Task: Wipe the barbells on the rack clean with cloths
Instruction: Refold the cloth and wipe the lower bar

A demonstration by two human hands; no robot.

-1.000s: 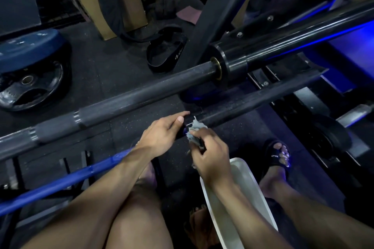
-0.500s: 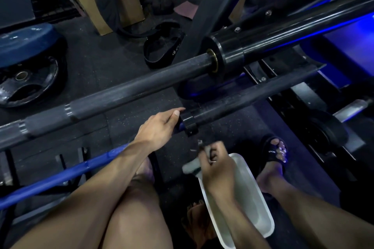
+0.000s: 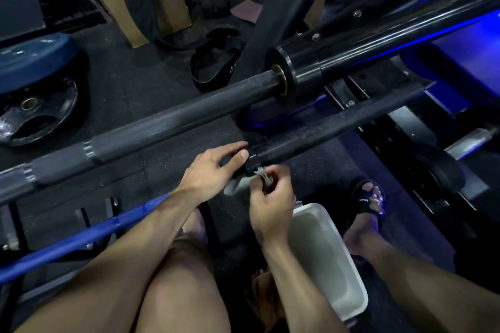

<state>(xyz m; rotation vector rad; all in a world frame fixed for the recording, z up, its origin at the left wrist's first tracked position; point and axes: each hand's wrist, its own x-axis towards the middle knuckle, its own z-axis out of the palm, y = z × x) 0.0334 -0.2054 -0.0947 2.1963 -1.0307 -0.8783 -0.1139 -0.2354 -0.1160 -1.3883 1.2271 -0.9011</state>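
Spanning the rack, the upper barbell (image 3: 173,119) lies above the lower barbell (image 3: 324,134). Left hand (image 3: 213,167) steadies the lower bar near its collar; right hand (image 3: 270,197) pinches the cloth (image 3: 239,185) just beneath. Risk: bunched cloth snagging the collar, or dripping outside the basin (image 3: 349,273).

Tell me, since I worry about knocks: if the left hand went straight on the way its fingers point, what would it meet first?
Probably the black collar on the lower bar; the left hand fingertips are almost there.
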